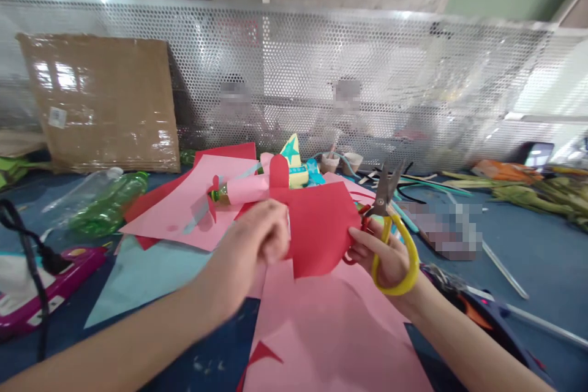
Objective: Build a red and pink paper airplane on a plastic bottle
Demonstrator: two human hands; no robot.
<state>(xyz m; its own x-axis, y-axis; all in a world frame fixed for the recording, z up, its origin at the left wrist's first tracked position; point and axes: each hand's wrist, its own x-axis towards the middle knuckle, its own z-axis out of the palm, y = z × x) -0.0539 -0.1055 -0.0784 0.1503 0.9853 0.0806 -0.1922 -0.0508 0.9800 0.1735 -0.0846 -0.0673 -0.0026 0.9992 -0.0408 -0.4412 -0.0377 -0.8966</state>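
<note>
A sheet of red paper (321, 226) with a cut, curved outline is held up in front of me. My left hand (271, 233) is closed at its left edge, the fingertips partly hidden and slightly blurred. My right hand (386, 251) pinches its right edge between thumb and fingers. Hanging on that same hand is a pair of scissors (388, 196) with a yellow handle, blades pointing up and apart. Below lies a pink sheet (331, 337), with a red paper scrap (264, 352) on it. Behind the red paper are a pink-wrapped bottle (243, 190) and a yellow-and-blue paper craft (296, 168).
At left are a green plastic bottle (108, 205), a purple power strip (73, 275) and a cardboard sheet (101, 104). A light blue sheet (151, 275) lies under pink and red ones. To the right lie a glue gun (487, 312) and white sticks (508, 269).
</note>
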